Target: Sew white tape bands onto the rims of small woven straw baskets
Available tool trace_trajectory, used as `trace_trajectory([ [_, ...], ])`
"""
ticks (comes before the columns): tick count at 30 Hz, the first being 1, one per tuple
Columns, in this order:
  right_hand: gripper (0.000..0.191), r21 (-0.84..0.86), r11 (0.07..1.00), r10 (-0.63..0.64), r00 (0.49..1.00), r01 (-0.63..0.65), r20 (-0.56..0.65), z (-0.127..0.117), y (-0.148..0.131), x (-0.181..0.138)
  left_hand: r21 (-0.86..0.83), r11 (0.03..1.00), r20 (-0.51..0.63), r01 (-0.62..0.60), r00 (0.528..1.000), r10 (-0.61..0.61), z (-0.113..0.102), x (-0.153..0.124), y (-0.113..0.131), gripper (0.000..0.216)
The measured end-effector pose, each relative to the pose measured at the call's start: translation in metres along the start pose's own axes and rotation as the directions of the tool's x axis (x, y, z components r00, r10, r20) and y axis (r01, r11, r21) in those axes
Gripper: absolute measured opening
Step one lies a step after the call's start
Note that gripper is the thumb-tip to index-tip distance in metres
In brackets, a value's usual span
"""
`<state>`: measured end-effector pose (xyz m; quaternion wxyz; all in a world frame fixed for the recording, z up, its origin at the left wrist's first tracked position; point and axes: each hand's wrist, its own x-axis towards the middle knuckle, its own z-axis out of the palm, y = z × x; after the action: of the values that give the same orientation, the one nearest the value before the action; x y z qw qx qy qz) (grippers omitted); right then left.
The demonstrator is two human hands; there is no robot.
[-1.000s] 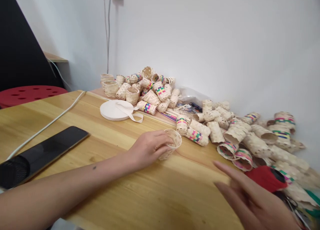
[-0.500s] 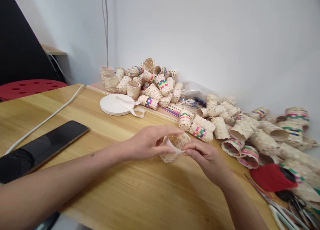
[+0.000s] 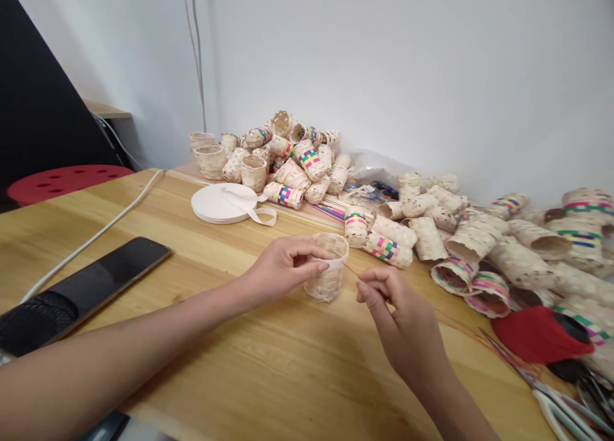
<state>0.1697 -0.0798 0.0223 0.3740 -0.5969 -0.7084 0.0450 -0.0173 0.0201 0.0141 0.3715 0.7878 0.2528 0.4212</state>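
A small woven bamboo basket [image 3: 325, 284] stands upright on the table with a white ribbon [image 3: 338, 261] around its rim. My left hand [image 3: 288, 265] pinches the near left side of that rim, thumb outside and fingers over the top. To the right, apart from the basket, my right hand [image 3: 396, 307] is closed, thumb against fingertips. A thin reddish-brown thread [image 3: 351, 270] runs from the basket's rim to those fingertips; whether a needle is in them is too small to tell.
Behind lies a flat roll of white ribbon [image 3: 218, 204] beside a heap of woven baskets [image 3: 290, 172]. More baskets [image 3: 480, 236] spread along the right. A red thread spool [image 3: 537, 335] and scissors [image 3: 551, 396] lie at the right edge, a phone [image 3: 129, 268] at left.
My right hand has left the basket's rim and moved to the right, drawing the thread out. The basket now stands more upright, with my left hand still at its rim.
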Motion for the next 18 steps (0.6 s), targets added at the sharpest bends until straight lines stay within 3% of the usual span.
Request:
trace_trajectory([
  [8,0.012,-0.018,0.988,-0.157,0.982,0.156,-0.108,0.005,0.004,0.004,0.051,0.999,0.018,-0.012,1.0,0.011,0.003,-0.003,0.008,0.013],
  [18,0.013,0.034,0.99,-0.135,0.989,0.137,-0.065,0.01,0.007,0.001,0.022,0.999,0.045,-0.034,0.998,0.033,0.006,-0.004,0.011,0.012],
])
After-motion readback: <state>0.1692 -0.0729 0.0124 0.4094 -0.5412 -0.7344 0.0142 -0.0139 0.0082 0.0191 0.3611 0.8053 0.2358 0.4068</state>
